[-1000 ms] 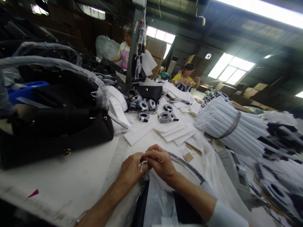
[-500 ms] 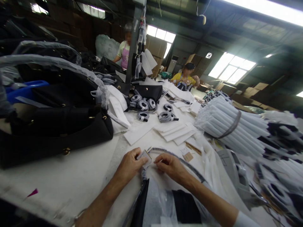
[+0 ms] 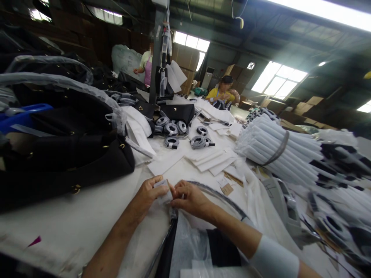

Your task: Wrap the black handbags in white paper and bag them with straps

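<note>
My left hand (image 3: 146, 196) and my right hand (image 3: 189, 199) meet over the white table (image 3: 87, 216), fingers pinched together on a small white tag (image 3: 162, 189). The tag hangs at the top of a black bag in a clear plastic wrap (image 3: 191, 247) lying right under my wrists. A dark strap (image 3: 220, 195) curves away from the hands toward the right. Both hands are closed on the tag.
Black handbags (image 3: 66, 154) pile at the left. Rolled grey straps (image 3: 174, 135) and flat white sheets (image 3: 211, 160) lie further back. A banded bundle of white rolls (image 3: 275, 150) fills the right. Two other people work at the far end.
My hands parted half a second ago with the tag held up, then came together again. The view has shifted slightly left and down.
</note>
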A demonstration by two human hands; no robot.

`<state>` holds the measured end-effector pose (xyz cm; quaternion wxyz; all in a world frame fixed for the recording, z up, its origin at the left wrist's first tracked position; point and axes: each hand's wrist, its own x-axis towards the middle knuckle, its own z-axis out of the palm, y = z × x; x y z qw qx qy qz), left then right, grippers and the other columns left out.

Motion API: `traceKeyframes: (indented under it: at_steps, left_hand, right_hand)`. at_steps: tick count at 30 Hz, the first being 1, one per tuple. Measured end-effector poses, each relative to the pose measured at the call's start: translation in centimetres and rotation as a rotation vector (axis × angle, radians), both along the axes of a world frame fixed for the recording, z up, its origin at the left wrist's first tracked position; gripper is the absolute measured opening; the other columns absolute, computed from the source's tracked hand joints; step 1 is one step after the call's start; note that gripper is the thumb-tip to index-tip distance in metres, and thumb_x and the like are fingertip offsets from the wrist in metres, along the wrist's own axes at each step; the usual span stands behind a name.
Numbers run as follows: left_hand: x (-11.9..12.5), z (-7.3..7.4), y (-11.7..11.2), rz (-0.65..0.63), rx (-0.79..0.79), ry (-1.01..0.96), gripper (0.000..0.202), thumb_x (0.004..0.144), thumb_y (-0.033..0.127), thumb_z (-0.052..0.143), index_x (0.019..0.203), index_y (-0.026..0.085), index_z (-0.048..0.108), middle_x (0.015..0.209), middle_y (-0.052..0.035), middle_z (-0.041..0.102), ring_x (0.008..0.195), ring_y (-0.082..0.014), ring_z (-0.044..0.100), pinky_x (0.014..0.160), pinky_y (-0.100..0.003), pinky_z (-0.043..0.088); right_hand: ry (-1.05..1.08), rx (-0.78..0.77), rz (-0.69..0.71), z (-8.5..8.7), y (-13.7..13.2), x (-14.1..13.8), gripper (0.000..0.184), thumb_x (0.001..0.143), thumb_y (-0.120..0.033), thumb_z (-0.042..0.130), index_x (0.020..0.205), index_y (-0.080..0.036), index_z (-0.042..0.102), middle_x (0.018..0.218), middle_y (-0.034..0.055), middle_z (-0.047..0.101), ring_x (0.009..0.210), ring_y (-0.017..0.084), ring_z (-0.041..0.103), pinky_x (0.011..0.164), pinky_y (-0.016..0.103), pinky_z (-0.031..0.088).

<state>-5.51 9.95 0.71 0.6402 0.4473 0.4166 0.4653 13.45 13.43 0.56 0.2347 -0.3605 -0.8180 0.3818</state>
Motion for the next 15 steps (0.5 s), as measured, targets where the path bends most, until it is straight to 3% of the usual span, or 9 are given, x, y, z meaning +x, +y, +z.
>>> traceKeyframes:
  at_steps: [4, 7, 11, 15]
  left_hand:
    - [0.2, 0.5, -0.4, -0.222, -0.004, 0.022, 0.017, 0.07, 0.021, 0.06, 0.07, 0.021, 0.044, 0.066, -0.0019, 0.07, 0.063, -0.0149, 0.061, 0.06, -0.025, 0.039]
    - [0.3, 0.8, -0.4, -0.386, 0.002, 0.058, 0.017, 0.071, 0.019, 0.058, 0.075, 0.022, 0.042, 0.067, -0.0029, 0.073, 0.064, -0.0159, 0.063, 0.061, -0.027, 0.039]
    - [0.0, 0.5, -0.2, -0.442, 0.024, 0.077, 0.017, 0.074, 0.024, 0.06, 0.084, 0.021, 0.046, 0.071, -0.0027, 0.073, 0.071, -0.0171, 0.066, 0.065, -0.027, 0.041]
    - [-0.5, -0.1, -0.1, -0.385, -0.051, 0.1, 0.031, 0.077, 0.037, 0.066, 0.097, 0.02, 0.049, 0.081, -0.0024, 0.072, 0.07, -0.0175, 0.067, 0.065, -0.028, 0.046]
  right_hand:
    - [-0.212, 0.124, 0.099, 1.2, 0.4, 1.1, 0.007, 0.079, -0.023, 0.075, 0.087, -0.023, 0.077, 0.093, 0.0017, 0.066, 0.083, 0.015, 0.063, 0.079, 0.026, 0.047]
    - [-0.243, 0.175, 0.101, 1.3, 0.5, 1.4, 0.01, 0.082, -0.017, 0.071, 0.087, -0.022, 0.077, 0.091, 0.0025, 0.068, 0.082, 0.015, 0.064, 0.08, 0.025, 0.048]
    - [-0.164, 0.105, 0.072, 1.5, 0.4, 1.5, 0.015, 0.082, -0.014, 0.068, 0.091, -0.022, 0.077, 0.09, 0.0022, 0.071, 0.082, 0.014, 0.065, 0.078, 0.024, 0.049]
    - [-0.122, -0.035, -0.098, 3.6, -0.4, 4.6, 0.024, 0.083, -0.022, 0.066, 0.106, -0.021, 0.074, 0.095, 0.0032, 0.073, 0.08, 0.016, 0.066, 0.073, 0.027, 0.051]
